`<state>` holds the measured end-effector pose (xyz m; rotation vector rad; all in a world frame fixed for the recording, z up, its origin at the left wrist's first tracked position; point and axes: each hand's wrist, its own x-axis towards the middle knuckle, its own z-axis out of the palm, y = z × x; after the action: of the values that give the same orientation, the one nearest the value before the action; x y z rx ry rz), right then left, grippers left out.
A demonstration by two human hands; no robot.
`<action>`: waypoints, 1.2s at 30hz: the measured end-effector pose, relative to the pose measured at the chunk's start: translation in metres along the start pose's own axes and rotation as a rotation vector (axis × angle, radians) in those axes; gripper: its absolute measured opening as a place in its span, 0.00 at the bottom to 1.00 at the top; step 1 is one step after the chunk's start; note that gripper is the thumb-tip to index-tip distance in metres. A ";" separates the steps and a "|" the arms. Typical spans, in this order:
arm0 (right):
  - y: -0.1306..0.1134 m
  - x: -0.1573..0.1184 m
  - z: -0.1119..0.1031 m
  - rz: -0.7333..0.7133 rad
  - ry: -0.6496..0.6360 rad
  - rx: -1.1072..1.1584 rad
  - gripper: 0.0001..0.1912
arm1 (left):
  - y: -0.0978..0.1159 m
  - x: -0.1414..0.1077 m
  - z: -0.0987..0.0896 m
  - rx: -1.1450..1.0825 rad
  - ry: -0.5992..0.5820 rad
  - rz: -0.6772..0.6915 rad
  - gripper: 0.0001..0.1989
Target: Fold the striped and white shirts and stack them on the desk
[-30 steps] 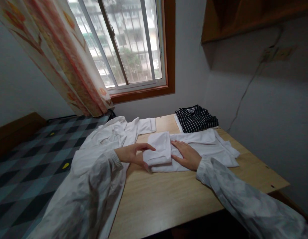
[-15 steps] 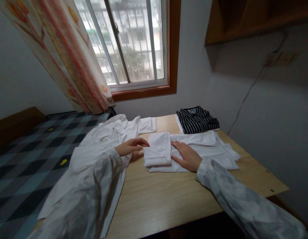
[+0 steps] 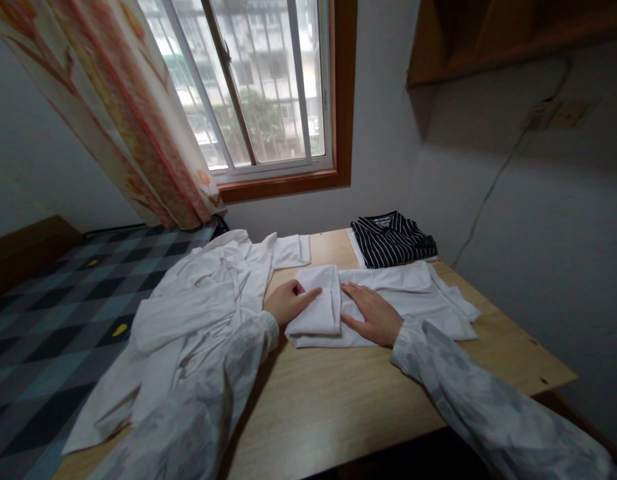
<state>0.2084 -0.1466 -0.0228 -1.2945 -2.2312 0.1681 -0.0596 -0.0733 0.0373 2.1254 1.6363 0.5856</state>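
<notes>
A white garment (image 3: 408, 293) lies stretched across the wooden table, its left end folded over into a thick flap (image 3: 321, 310). My left hand (image 3: 288, 301) is closed at the left edge of that flap. Its thumb lies along the top of the cloth, and the fingers are curled and partly hidden. My right hand (image 3: 372, 313) rests flat on the garment just right of the fold, fingers stretched out towards the flap's edge.
On the left, a heap of white clothes (image 3: 188, 313) spreads over the table (image 3: 308, 413) towards the checked bed (image 3: 33, 313). A black-and-white striped garment (image 3: 393, 241) lies folded at the back right, on something white. A wall shelf (image 3: 468, 47) hangs at upper right.
My left hand has moved right onto the flap's left edge and closed there, with the thumb now on top. The flap's upper layers look straighter. My right hand has stayed in place.
</notes>
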 end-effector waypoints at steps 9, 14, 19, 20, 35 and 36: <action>0.001 0.000 0.001 0.021 -0.003 0.000 0.35 | 0.001 -0.041 0.014 0.104 -0.014 0.474 0.30; -0.006 0.000 -0.004 -0.003 -0.083 -0.055 0.34 | -0.013 -0.043 0.035 0.088 0.071 0.443 0.28; -0.010 0.000 -0.006 0.004 -0.134 -0.099 0.36 | -0.025 -0.028 0.025 -0.024 0.316 0.136 0.30; -0.010 0.000 -0.005 0.007 -0.140 -0.102 0.36 | -0.027 -0.026 0.022 -0.020 0.287 0.079 0.31; -0.009 0.078 0.004 0.525 -0.042 0.884 0.25 | -0.043 -0.019 0.013 -0.326 0.239 0.075 0.23; -0.010 0.090 0.005 0.609 -0.071 0.916 0.24 | -0.044 -0.019 0.013 -0.338 0.250 0.080 0.23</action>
<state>0.1636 -0.0763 0.0120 -1.3384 -1.3923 1.2918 -0.0919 -0.0817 0.0008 1.9335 1.4528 1.1075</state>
